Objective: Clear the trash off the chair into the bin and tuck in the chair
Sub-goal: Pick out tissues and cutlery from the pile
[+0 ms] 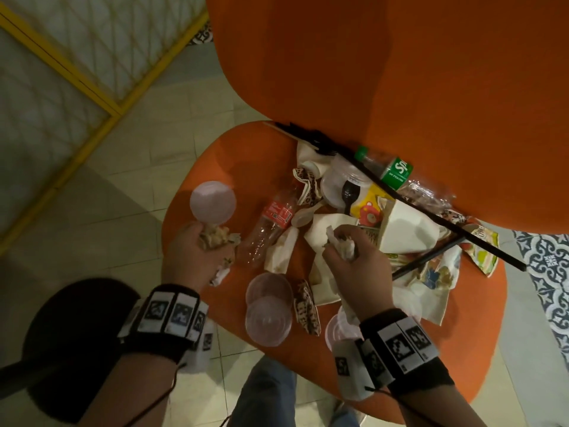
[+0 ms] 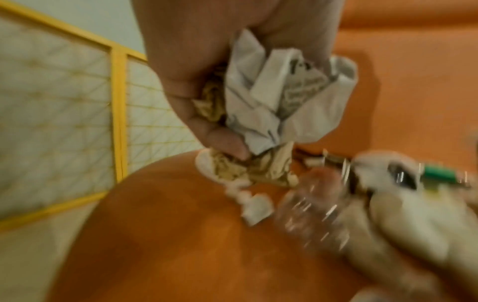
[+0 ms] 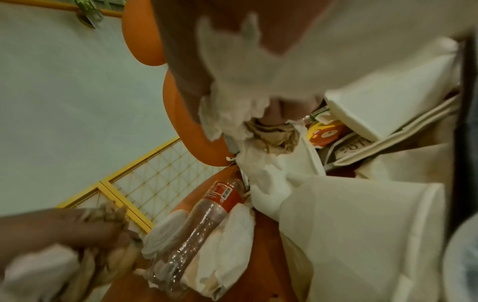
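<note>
An orange chair [image 1: 215,155] carries a heap of trash on its seat. My left hand [image 1: 197,251] grips a wad of crumpled paper and napkins [image 1: 215,237], seen close up as crumpled paper [image 2: 279,102], at the seat's left edge. My right hand [image 1: 348,251] grips a crumpled white tissue [image 1: 341,245], the same tissue [image 3: 232,106] showing in the right wrist view, over the middle of the pile. An empty red-label bottle [image 1: 271,223] lies between the hands. A green-label bottle [image 1: 388,171], white paper boxes [image 1: 406,229], clear lids [image 1: 212,201] and black straws [image 1: 431,217] lie around.
A yellow-framed mesh screen [image 1: 77,72] stands to the left on the tiled floor [image 1: 123,186]. The orange chair back [image 1: 400,72] rises behind the pile. A dark round shape [image 1: 70,349] sits at lower left, too dark to identify. My jeans leg [image 1: 268,396] is at the seat's front.
</note>
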The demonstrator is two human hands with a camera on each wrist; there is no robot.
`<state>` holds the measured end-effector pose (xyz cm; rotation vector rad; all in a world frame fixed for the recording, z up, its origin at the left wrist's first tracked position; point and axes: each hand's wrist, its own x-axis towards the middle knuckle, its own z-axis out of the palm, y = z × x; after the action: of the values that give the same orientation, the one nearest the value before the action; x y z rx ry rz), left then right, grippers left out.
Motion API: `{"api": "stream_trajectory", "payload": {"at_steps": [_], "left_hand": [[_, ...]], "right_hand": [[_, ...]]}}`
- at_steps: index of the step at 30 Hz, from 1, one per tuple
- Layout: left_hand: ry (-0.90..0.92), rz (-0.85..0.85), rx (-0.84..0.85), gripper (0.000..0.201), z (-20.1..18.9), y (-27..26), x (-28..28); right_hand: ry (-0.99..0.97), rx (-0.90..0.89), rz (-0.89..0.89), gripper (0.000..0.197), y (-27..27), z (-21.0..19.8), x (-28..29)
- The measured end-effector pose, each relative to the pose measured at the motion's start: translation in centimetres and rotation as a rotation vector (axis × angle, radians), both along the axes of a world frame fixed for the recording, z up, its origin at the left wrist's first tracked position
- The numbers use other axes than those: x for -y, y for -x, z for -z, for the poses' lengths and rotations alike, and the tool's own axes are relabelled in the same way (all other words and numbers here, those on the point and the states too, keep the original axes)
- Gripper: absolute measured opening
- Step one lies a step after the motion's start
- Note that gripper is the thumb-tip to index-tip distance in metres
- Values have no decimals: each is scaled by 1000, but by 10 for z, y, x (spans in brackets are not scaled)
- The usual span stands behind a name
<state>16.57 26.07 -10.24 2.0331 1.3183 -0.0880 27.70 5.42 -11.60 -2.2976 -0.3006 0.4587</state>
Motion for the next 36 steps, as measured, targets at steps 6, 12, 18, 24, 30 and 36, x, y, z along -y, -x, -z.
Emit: {"api": "stream_trajectory", "payload": {"at_steps": [6, 12, 18, 24, 30, 36], "left_hand": [[-63, 581, -167, 42, 55, 15, -7], [-189, 446, -46, 27, 65, 15, 8], [-232, 1, 233, 26, 35, 24, 22], [-130, -214, 550, 29, -16, 65, 80], [142, -580, 668, 29, -27, 183, 157], [212, -1178, 706, 16, -9, 384, 198]], "right_hand": [[38, -5, -6, 27, 0, 0, -10], [16, 33, -18, 23, 7, 2, -9], [-125, 38, -54, 20, 19, -9, 4], [-306, -64, -204, 17, 59, -40, 24], [-235, -291, -686, 17, 156, -46, 32], [-104, -582, -839, 14, 306, -14, 17]]}}
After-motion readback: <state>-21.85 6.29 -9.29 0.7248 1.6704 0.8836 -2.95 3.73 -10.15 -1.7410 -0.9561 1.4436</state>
